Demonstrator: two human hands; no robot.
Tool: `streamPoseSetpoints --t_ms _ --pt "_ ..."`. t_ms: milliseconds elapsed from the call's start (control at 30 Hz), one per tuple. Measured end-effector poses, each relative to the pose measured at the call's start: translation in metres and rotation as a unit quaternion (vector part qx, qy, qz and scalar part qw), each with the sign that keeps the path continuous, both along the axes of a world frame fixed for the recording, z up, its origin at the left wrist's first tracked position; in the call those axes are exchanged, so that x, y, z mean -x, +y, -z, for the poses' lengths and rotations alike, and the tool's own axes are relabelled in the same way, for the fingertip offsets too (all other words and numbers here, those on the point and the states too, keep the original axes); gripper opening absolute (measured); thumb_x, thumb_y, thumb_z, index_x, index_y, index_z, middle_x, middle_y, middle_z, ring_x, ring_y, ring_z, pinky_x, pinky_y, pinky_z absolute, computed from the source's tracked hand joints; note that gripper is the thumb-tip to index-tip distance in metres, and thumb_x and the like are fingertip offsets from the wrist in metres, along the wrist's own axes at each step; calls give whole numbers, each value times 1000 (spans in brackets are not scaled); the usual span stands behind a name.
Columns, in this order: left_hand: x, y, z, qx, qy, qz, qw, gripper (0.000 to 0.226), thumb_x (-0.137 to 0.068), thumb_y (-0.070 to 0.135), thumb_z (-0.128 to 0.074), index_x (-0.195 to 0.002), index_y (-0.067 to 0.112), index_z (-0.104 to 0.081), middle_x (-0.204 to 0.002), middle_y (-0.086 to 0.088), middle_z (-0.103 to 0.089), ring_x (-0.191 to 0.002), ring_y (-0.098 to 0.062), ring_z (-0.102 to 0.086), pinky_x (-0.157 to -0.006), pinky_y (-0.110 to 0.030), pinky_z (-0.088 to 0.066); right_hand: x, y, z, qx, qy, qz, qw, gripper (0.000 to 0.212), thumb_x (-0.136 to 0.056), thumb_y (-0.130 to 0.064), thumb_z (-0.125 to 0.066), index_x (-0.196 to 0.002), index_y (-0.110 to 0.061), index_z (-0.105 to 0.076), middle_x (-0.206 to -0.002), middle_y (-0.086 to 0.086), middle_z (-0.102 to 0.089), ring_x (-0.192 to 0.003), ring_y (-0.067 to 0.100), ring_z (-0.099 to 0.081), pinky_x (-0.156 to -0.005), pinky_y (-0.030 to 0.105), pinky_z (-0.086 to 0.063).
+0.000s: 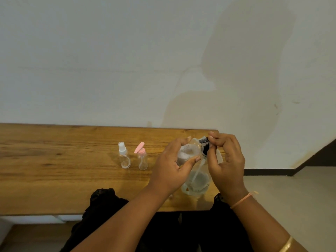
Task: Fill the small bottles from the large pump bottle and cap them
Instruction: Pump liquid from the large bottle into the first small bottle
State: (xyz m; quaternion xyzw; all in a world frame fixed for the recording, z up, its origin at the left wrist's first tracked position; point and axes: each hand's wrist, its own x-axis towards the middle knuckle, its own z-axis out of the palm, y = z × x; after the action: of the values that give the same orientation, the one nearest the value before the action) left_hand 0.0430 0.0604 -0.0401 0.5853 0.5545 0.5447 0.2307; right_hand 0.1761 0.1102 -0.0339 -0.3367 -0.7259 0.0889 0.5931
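The right hand's fingers are curled in tight, their tips pinching the black pump head of the large pump bottle. The left hand's fingers and thumb wrap round the bottle's clear shoulder, gripping it just below that head. The right hand stands on the bottle's right, the left hand on its left. The bottle stands on the wooden counter near the right end, slightly tilted, with a dip tube visible inside. Left of the hands, apart from them, two small clear bottles stand upright side by side: a white-topped spray bottle and a pink-topped pump bottle, both capped.
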Motion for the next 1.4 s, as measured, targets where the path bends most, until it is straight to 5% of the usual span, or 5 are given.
streamPoseSetpoints --t_ms 300,667,867,1400 --pt "-2 -3 -5 -46 -2 -16 999 43 -79 28 -75 -114 37 -51 -111 11 -60 -105 6 -54 -78 -2 -41 0 -6 -10 -26 -8 19 999 20 -87 -7 -49 -93 2 -66 -99 0 -57 -98 5 -55 -89 11 -44" --pt "-2 -2 -4 12 -2 3 1000 36 -80 28 -72 -104 41 -48 -116 14 -56 -104 18 -47 -70 2 -39 -4 0 0 -1 -11 -6 1000 19 -87 -9 -48 -90 2 -64 -99 -2 -56 -104 -10 -51 -89 9 -43" --pt "-2 -3 -6 -23 -17 -12 1000 44 -79 28 -74 -105 49 -46 -117 13 -58 -110 7 -52 -73 0 -41 3 -7 -8 -13 6 12 1000 19 -87 -7 -49 -92 1 -64 -100 -1 -57 -99 5 -55 -90 11 -44" --pt "-1 -2 -3 -15 5 -6 1000 40 -80 35 -72 -112 40 -48 -115 10 -59 -105 -2 -56 -71 -3 -45 1 -6 -6 -42 -37 28 998 19 -87 -4 -48 -94 4 -64 -102 -2 -55 -101 3 -52 -91 9 -42"
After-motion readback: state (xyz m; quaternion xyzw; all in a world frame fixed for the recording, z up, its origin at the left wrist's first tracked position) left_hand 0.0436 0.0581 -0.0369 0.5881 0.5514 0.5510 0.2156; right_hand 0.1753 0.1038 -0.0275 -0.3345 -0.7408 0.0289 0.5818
